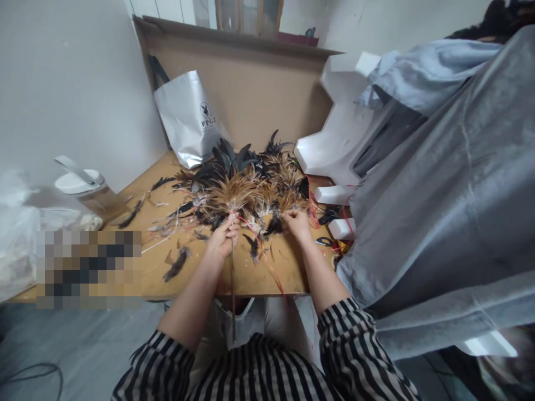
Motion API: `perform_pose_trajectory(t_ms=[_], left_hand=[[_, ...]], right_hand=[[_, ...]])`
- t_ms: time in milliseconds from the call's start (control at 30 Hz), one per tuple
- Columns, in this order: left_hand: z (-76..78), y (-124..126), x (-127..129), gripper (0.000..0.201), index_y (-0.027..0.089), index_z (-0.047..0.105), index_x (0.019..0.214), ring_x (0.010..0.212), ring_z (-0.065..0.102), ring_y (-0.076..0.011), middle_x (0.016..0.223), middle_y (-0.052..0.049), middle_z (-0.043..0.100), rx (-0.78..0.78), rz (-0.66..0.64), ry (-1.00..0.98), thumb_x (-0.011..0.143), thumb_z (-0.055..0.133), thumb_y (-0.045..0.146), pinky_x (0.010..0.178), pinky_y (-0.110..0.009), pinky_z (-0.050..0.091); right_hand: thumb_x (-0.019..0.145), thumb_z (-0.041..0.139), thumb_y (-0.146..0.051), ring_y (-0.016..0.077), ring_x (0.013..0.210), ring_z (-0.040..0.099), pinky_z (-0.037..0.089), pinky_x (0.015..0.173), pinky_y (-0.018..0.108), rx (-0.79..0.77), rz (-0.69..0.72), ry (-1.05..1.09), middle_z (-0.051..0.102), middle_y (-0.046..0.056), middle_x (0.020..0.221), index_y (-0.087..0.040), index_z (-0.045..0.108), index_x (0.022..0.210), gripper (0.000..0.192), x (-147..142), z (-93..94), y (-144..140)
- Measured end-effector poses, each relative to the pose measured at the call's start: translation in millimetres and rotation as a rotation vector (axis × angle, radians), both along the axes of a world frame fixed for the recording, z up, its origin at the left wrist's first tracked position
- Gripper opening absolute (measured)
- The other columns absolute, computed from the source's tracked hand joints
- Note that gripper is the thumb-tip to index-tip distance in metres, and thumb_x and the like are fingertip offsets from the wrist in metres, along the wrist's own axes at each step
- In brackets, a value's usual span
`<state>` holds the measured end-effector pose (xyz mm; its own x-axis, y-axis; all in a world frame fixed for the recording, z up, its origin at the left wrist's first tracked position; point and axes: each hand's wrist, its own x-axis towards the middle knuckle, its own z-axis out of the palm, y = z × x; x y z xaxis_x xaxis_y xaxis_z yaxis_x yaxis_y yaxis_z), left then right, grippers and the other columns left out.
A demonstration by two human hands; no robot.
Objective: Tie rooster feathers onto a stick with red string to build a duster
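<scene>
My left hand [225,236] is closed around the thin stick of a feather duster [233,278]. Brown feathers fan out above the fist, and the stick's lower end hangs past the table edge. A red string [246,221] runs from the bound feathers toward the right, then down over the table. My right hand [297,223] is at the near edge of the feather pile [286,170], thumb and fingers pinched together. Whatever those fingertips hold is too small to make out. A dark loose feather [275,225] lies just left of them.
A silver bag [188,120] leans at the back left, near a lidded container [83,186]. Scissors [324,241] and white foam pieces [343,229] lie at the right. Grey cloth [434,195] hangs along that side. Cardboard [251,83] stands behind. Stray feathers [176,264] dot the wooden table [200,284].
</scene>
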<state>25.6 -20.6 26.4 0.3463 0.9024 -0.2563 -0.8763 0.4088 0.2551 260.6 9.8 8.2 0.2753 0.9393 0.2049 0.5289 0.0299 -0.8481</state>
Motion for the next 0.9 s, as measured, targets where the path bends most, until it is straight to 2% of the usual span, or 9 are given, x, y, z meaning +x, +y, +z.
perform_pose_trajectory(t_ms=[167, 267, 367, 433, 500, 600, 700, 800, 900], left_hand=[[-8.9, 4.5, -0.3, 0.022, 0.008, 0.054, 0.09, 0.045, 0.04, -0.0001, 0.064, -0.001, 0.045, -0.017, -0.026, -0.069, 0.089, 0.033, 0.012, 0.031, -0.004, 0.026], [-11.4, 4.3, -1.7, 0.021, 0.01, 0.054, 0.092, 0.045, 0.039, 0.0002, 0.065, -0.001, 0.045, -0.017, -0.039, -0.058, 0.089, 0.034, 0.011, 0.031, -0.003, 0.025], [-13.0, 4.2, -4.6, 0.019, 0.01, 0.054, 0.091, 0.045, 0.039, 0.0009, 0.067, -0.001, 0.045, -0.012, -0.024, -0.058, 0.088, 0.035, 0.011, 0.032, -0.003, 0.025], [-13.8, 4.1, -5.4, 0.018, 0.01, 0.054, 0.091, 0.045, 0.039, 0.0012, 0.068, -0.001, 0.045, -0.011, -0.017, -0.054, 0.087, 0.037, 0.01, 0.033, -0.002, 0.026], [-14.4, 4.0, -4.7, 0.016, 0.01, 0.054, 0.09, 0.045, 0.039, 0.0014, 0.068, -0.001, 0.045, -0.014, -0.022, -0.043, 0.086, 0.039, 0.008, 0.033, -0.002, 0.026], [-15.2, 4.3, -2.2, 0.014, 0.01, 0.055, 0.088, 0.045, 0.039, 0.0015, 0.068, -0.001, 0.045, -0.026, -0.031, -0.025, 0.085, 0.041, 0.009, 0.033, -0.002, 0.026], [-15.9, 5.1, -0.5, 0.013, 0.01, 0.055, 0.086, 0.045, 0.039, 0.0015, 0.068, -0.001, 0.045, -0.036, -0.032, -0.015, 0.085, 0.042, 0.009, 0.032, -0.002, 0.026], [-15.4, 5.5, 0.4, 0.014, 0.009, 0.055, 0.087, 0.044, 0.039, 0.0015, 0.067, 0.0, 0.045, -0.03, -0.035, 0.006, 0.086, 0.041, 0.009, 0.031, -0.003, 0.025], [-14.2, 5.0, 2.0, 0.015, 0.008, 0.055, 0.087, 0.042, 0.037, 0.0017, 0.066, 0.0, 0.045, -0.029, -0.015, 0.052, 0.085, 0.041, 0.008, 0.031, -0.003, 0.025]], right_hand=[[0.065, 0.054, -0.052, 0.0159, 0.056, 0.052, 0.036, 0.055, 0.025, -0.132, -0.176, -0.29, 0.059, 0.005, 0.057, -0.017, 0.06, 0.056, 0.037, 3.6, 1.9, 24.1], [0.066, 0.054, -0.043, 0.0149, 0.055, 0.05, 0.035, 0.055, 0.025, -0.121, -0.257, -0.315, 0.058, 0.004, 0.055, -0.018, 0.057, 0.053, 0.028, 1.2, 0.2, 34.5], [0.066, 0.051, -0.036, 0.0118, 0.051, 0.044, 0.033, 0.052, 0.023, 0.036, -0.269, -0.145, 0.051, -0.001, 0.05, -0.018, 0.05, 0.049, 0.025, 4.4, -3.9, 40.7], [0.066, 0.052, -0.037, 0.01, 0.049, 0.04, 0.032, 0.049, 0.022, 0.179, -0.261, 0.072, 0.046, -0.004, 0.048, -0.019, 0.045, 0.05, 0.025, 7.3, -3.9, 41.8], [0.065, 0.055, -0.039, 0.0085, 0.044, 0.038, 0.03, 0.044, 0.021, 0.256, -0.239, 0.343, 0.044, -0.006, 0.047, -0.019, 0.042, 0.054, 0.026, 8.2, 0.6, 40.4], [0.06, 0.063, -0.038, 0.0071, 0.04, 0.04, 0.026, 0.036, 0.019, 0.223, -0.133, 0.731, 0.044, -0.008, 0.048, -0.02, 0.039, 0.062, 0.03, 3.5, 15.3, 34.0], [0.054, 0.07, -0.03, 0.006, 0.044, 0.047, 0.023, 0.034, 0.015, 0.15, 0.08, 0.969, 0.049, -0.007, 0.055, -0.019, 0.042, 0.067, 0.033, -9.0, 33.3, 24.2], [0.053, 0.071, -0.024, 0.0065, 0.048, 0.051, 0.024, 0.035, 0.014, 0.098, 0.268, 1.072, 0.05, -0.007, 0.056, -0.019, 0.043, 0.066, 0.032, -29.2, 46.8, 14.2], [0.056, 0.069, -0.026, 0.0087, 0.048, 0.053, 0.025, 0.035, 0.015, 0.052, 0.393, 1.023, 0.049, -0.006, 0.051, -0.019, 0.042, 0.064, 0.028, -54.8, 51.7, 7.1]])
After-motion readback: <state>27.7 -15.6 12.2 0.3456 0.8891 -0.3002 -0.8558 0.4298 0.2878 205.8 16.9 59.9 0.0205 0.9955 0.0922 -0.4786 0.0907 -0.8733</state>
